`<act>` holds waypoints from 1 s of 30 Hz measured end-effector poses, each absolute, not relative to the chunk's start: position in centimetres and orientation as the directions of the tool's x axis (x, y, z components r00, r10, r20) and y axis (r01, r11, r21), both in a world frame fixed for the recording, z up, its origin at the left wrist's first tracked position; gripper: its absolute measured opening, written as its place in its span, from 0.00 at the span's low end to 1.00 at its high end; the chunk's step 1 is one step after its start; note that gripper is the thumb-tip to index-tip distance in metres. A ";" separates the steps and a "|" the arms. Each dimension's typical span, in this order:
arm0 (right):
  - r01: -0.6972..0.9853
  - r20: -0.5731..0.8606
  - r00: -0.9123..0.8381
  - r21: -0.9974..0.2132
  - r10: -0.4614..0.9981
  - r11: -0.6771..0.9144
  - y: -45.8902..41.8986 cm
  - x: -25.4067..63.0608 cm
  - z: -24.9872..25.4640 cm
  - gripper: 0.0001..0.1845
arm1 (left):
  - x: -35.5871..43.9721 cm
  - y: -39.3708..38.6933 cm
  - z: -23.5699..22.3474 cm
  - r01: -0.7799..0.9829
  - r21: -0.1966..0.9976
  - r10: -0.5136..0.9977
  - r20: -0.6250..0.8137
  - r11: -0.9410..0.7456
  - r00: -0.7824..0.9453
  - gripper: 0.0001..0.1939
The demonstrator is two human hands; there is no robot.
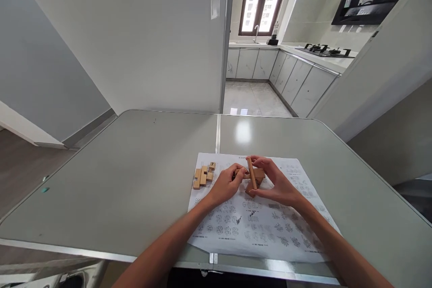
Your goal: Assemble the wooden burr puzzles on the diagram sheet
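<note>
A partly joined wooden puzzle (252, 176) of crossed brown bars is held above a printed instruction sheet (263, 225). My right hand (276, 184) wraps round it from the right, thumb under and fingers over the top. My left hand (227, 185) pinches its left end with curled fingers. Loose light wooden puzzle pieces (203, 175) lie together on the sheet's upper left corner, just left of my left hand.
The sheet lies on a grey folding table (118, 180) with a centre seam and metal edge. A white wall panel (145, 31) stands behind the table. Beyond it opens a kitchen with cabinets (286, 72), a hob and a window.
</note>
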State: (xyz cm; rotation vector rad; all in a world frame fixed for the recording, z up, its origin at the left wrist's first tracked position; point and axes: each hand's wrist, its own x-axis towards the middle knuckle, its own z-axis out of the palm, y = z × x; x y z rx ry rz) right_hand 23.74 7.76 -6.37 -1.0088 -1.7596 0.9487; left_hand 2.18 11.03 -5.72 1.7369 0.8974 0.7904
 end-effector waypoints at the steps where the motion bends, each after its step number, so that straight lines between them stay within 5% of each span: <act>1: 0.251 0.301 -0.292 -0.892 0.908 0.376 7.7 23.8 -6.4 0.34 | 2.2 11.0 -5.7 0.205 0.947 0.849 0.110 -0.247 0.517 0.20; 17: 0.251 0.289 -0.285 -0.898 0.914 0.362 7.7 24.2 -6.6 0.35 | 2.1 11.0 -5.7 0.228 0.941 0.863 0.110 -0.250 0.494 0.20; 23: 0.215 0.287 -0.284 -0.911 0.915 0.352 8.1 24.3 -6.7 0.49 | 2.0 10.9 -5.5 0.241 0.935 0.883 0.129 -0.260 0.451 0.22; 27: 0.215 0.187 -0.132 -0.953 0.973 0.212 8.6 24.7 -7.4 0.24 | 1.9 10.8 -5.4 0.252 0.919 0.881 0.169 -0.303 0.441 0.21; 30: 0.256 0.116 -0.145 -0.955 0.983 0.150 8.8 24.9 -7.5 0.20 | 1.9 10.6 -5.3 0.246 0.908 0.865 0.197 -0.338 0.462 0.20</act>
